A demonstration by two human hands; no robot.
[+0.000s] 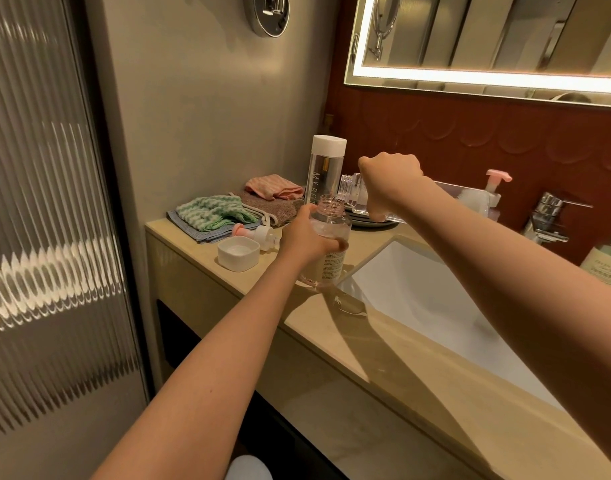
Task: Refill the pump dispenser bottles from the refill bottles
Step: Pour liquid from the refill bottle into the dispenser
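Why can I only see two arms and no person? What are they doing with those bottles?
The camera sits on the person's head and looks down, so only their arms show. This is a bathroom counter beside a white sink. The left hand grips a small open pump bottle standing on the counter. The right hand grips a clear refill bottle, tipped so its mouth meets the small bottle's neck, ready for pouring. The pump top and a white cap lie to the left, near folded cloths.
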